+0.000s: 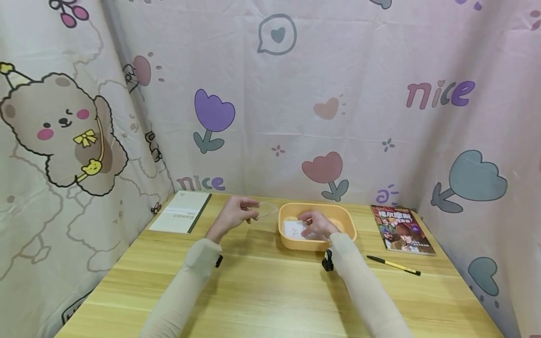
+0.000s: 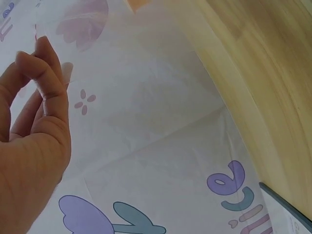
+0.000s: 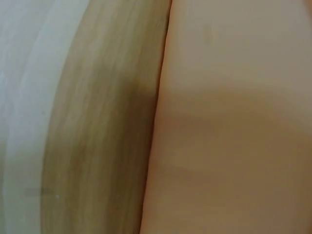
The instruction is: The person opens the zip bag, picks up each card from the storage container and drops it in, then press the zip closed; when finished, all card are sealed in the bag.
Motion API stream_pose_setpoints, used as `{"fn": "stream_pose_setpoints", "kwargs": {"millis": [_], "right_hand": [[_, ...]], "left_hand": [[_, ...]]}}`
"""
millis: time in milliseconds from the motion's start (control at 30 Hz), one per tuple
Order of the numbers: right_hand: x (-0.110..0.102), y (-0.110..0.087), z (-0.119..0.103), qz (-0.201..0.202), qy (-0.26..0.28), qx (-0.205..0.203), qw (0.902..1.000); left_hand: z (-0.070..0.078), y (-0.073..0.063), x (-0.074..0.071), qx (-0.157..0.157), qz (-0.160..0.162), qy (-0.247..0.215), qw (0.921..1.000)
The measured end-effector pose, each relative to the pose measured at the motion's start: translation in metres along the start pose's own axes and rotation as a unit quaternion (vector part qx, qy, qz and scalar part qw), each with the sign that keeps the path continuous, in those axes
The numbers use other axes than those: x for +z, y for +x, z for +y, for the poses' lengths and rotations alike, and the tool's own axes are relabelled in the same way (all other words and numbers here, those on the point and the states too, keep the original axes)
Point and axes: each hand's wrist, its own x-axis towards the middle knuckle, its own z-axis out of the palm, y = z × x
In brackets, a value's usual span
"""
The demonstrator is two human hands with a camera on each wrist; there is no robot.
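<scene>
My left hand [image 1: 236, 213] is raised over the back of the table and pinches a thin, see-through plastic bag [image 1: 269, 210] between thumb and fingers. In the left wrist view the same hand [image 2: 41, 107] has its fingertips bent towards the thumb, and the clear plastic barely shows. My right hand [image 1: 319, 225] reaches into a yellow-orange plastic basket [image 1: 313, 245], thumb and fingers spread apart over a white paper card [image 1: 292, 229] with faint writing. Whether the fingers touch the card cannot be made out. In the right wrist view only the basket [image 3: 234, 146] and tabletop appear.
A pale notebook [image 1: 181, 213] lies at the back left. On the right are a colourful comic-style book [image 1: 403, 230] and a yellow-and-black pen [image 1: 393, 265]. Printed curtains [image 1: 270, 117] surround the wooden table [image 1: 270, 291] at the back and sides.
</scene>
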Motion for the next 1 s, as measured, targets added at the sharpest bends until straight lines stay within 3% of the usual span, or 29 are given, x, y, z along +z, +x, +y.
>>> {"fn": "stream_pose_setpoints", "kwargs": {"millis": [33, 233, 467, 700, 1000], "right_hand": [[0.001, 0.0, 0.001, -0.001, 0.003, 0.0, 1.0], [0.005, -0.001, 0.0, -0.011, 0.009, 0.017, 0.9998], [0.009, -0.004, 0.001, 0.005, -0.032, 0.016, 0.9994], [0.009, -0.004, 0.004, 0.015, 0.015, 0.009, 0.9997], [-0.004, -0.007, 0.003, 0.038, 0.019, -0.074, 0.9963]], "left_hand": [[-0.006, 0.003, 0.0, 0.0, 0.001, -0.003, 1.0], [-0.007, 0.003, 0.002, 0.004, -0.002, -0.007, 1.0], [-0.007, 0.001, 0.004, 0.011, -0.006, -0.006, 0.9999], [-0.007, -0.001, 0.004, 0.001, -0.005, -0.006, 1.0], [-0.003, -0.001, 0.0, -0.004, -0.003, -0.002, 1.0]]}}
